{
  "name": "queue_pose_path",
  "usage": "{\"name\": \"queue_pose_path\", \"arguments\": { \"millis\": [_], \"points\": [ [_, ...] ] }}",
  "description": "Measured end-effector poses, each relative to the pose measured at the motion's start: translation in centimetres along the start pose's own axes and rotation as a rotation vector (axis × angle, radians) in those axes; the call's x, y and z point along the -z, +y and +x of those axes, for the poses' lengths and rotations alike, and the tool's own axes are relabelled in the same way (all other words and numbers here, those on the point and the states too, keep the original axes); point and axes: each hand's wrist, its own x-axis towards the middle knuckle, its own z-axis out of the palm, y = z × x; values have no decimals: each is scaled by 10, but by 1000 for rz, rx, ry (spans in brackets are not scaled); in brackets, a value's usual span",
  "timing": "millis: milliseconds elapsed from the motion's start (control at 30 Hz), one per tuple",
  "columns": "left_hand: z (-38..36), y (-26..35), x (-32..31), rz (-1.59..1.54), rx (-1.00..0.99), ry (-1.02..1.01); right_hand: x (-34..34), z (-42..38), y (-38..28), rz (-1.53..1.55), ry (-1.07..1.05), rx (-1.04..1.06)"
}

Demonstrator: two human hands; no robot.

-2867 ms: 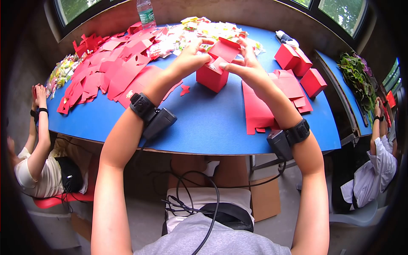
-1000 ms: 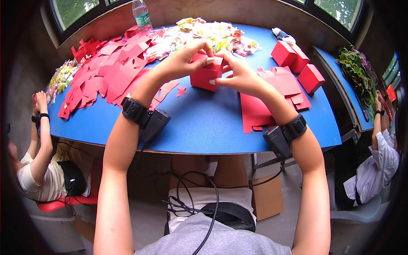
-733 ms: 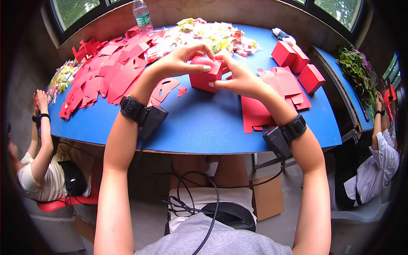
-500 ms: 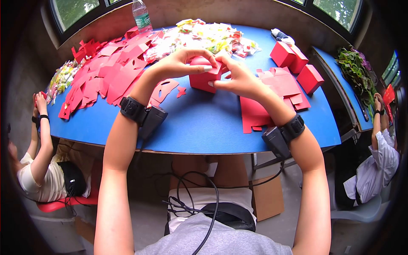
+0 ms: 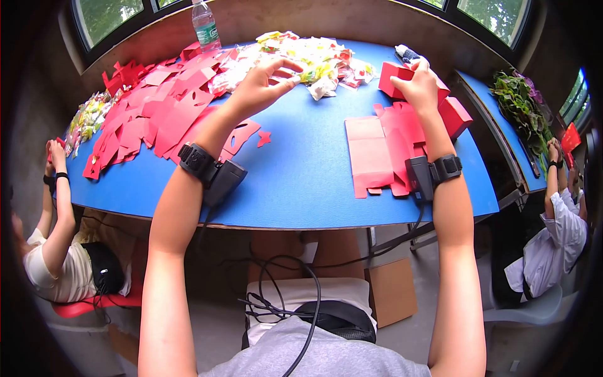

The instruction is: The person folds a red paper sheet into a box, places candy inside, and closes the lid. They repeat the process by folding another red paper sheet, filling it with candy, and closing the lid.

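My right hand (image 5: 418, 87) is on a red box (image 5: 391, 79) at the back right, its thumb against the near face and its fingers over the top edge. Beside that box stand more red boxes (image 5: 455, 117). My left hand (image 5: 267, 83) hovers empty, fingers apart, near the pile of small wrapped packets (image 5: 323, 63). Unfolded red card sheets (image 5: 370, 147) lie below my right hand, partly behind my wrist. A heap of red card cutouts (image 5: 169, 107) covers the left of the blue table (image 5: 295, 182), with a small red scrap (image 5: 264, 139) at its edge.
A water bottle (image 5: 205, 26) stands at the back left. Another person's hands (image 5: 56, 151) hold something red at the far left. On the right, a person's hands (image 5: 555, 152) are near leafy stems (image 5: 521, 103) at a second table (image 5: 502, 135).
The red box has moved from between both hands to the back right with my right hand. My left hand has let go of it and opened.
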Motion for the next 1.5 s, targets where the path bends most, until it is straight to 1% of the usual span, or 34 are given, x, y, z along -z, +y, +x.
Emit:
{"name": "queue_pose_path", "arguments": {
  "millis": [33, 133, 267, 367, 467, 533, 567, 633, 667, 700, 767, 800, 833, 867, 900, 967, 1000, 1033, 1100, 1133, 1167, 1233, 1267, 1300, 1367, 1433, 1500],
  "points": [
    [1, -3, 1, 16, -33, 3, 1, -1, -4, -1, 0, 0],
    [1, -4, 0, 30, -70, -4, 11, -3, -21, -187, -135, -75],
    [-1, -2, -2, 66, -104, -30, 5, -1, -12, -286, -101, -11],
    [0, -6, -3, 31, -99, -38, 5, -2, -10, -311, -141, 11],
    [1, -11, -2, 8, -48, -68, 6, -3, -11, -324, -113, 4],
    [-1, -10, -2, 10, -24, -57, 11, -1, -13, -334, 3, 122],
    [-1, -9, -2, 9, 0, -48, 15, 2, -14, -331, 5, 125],
    [0, -9, -2, 17, 3, -50, 28, 9, -21, 107, -273, 249],
    [-1, -9, -2, 21, 9, -56, 35, 9, -26, 302, -538, 192],
    [-1, -8, -2, 25, 12, -50, 43, 7, -35, 347, -795, 165],
    [-2, -4, -3, 82, -61, -74, 49, -4, -53, 203, -1036, 292],
    [-1, -3, -3, 80, -22, -91, 44, -11, -54, 108, -1051, 339],
    [-1, -2, -3, 90, -33, -116, 39, -17, -57, 15, -1061, 389],
    [-2, -3, -4, 57, -46, -147, 38, -20, -61, -85, -1158, 365],
    [-2, -6, -5, 27, -58, -172, 39, -21, -64, -107, -1188, 333],
    [-2, -9, -8, 44, -65, -206, 39, -17, -62, -118, -1190, 367],
    [0, -16, -9, 35, -114, -212, 40, -18, -62, -147, -1196, 352],
    [0, -15, -9, 15, -122, -221, 38, -17, -63, -176, -1199, 346],
    [-3, -14, -11, 43, -111, -196, 28, -17, -56, -124, -1228, 345],
    [-2, -15, -10, 55, -110, -203, 28, -15, -56, -77, -1256, 322],
    [-2, -15, -10, 63, -111, -213, 31, -14, -57, -24, -1232, 364],
    [-1, -18, -11, 76, -142, -193, 41, -12, -71, 99, -1272, 291],
    [-1, -20, -11, 35, -141, -218, 44, -13, -71, 336, -1266, 272],
    [2, -20, -13, 36, -141, -213, 51, -12, -75, 453, -1247, 200],
    [4, -20, -18, -116, -149, -144, 49, -18, -73, 731, -1039, -72],
    [2, -7, -19, -182, -105, -144, 42, -13, -74, 877, -990, -222],
    [0, 4, -21, -90, -187, -116, 33, -15, -78, 940, -813, -351]
  ]
}}
